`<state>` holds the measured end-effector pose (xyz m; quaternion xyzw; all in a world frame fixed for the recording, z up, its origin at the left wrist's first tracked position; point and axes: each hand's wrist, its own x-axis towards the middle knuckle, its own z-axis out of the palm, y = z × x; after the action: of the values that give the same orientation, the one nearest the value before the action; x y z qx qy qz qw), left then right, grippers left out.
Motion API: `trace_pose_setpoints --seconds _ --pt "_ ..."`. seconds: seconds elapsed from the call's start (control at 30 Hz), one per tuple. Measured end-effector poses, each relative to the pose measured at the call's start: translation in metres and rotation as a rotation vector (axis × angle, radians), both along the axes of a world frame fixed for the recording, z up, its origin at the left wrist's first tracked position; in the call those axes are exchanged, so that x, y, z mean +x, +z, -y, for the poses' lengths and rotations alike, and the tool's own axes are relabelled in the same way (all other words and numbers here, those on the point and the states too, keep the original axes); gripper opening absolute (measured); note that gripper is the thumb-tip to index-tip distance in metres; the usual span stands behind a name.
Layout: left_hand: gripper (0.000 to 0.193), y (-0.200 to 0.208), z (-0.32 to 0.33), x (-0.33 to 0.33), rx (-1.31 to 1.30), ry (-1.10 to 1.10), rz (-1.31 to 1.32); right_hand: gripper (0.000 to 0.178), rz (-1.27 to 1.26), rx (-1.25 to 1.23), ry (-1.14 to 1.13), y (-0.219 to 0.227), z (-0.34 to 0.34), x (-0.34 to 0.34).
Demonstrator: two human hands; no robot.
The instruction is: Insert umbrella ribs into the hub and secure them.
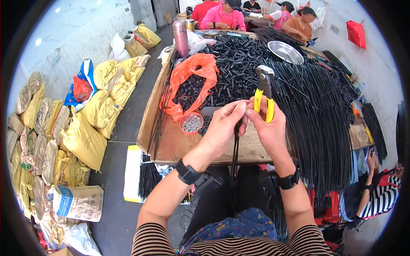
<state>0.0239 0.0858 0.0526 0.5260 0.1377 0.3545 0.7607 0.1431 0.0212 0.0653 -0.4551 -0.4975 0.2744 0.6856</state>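
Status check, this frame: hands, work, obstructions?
Left hand pinching thin black strands. Right hand holding yellow-handled pliers upright. Small red bowl near left hand, not blocking.

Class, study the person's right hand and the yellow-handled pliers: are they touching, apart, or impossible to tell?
Touching. The head view shows the yellow-handled pliers held in the right hand, one yellow handle lying directly against it.

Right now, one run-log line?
left hand: pinching black strands | right hand: holding yellow-handled pliers | nearby: orange bag, black parts pile
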Motion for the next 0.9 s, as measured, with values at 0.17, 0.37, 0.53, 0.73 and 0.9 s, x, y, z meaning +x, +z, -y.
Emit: trace_pose_setpoints --seconds 0.17,0.37,0.53,0.73,0.9 --pt "0.047 0.006 -0.001 -0.002 -0.052 -0.135 0.046 0.017 0.141 -0.093 0.034 0.016 0.002 0.017" --pt "0.048 -0.003 -0.003 -0.002 -0.026 -0.173 0.065 0.030 0.166 -0.441 0.301 0.048 0.026 0.032" --pt "0.042 -0.010 -0.009 -0.011 -0.137 -0.109 0.102 0.035 0.351 -0.823 0.508 0.064 0.056 0.045" --pt "0.039 -0.006 -0.006 -0.009 -0.047 -0.105 0.104 0.032 0.370 -0.898 0.493 0.067 0.053 0.043" --pt "0.038 -0.002 0.001 -0.012 -0.042 -0.030 0.046 0.036 0.358 -0.999 0.527 0.074 0.043 0.051"
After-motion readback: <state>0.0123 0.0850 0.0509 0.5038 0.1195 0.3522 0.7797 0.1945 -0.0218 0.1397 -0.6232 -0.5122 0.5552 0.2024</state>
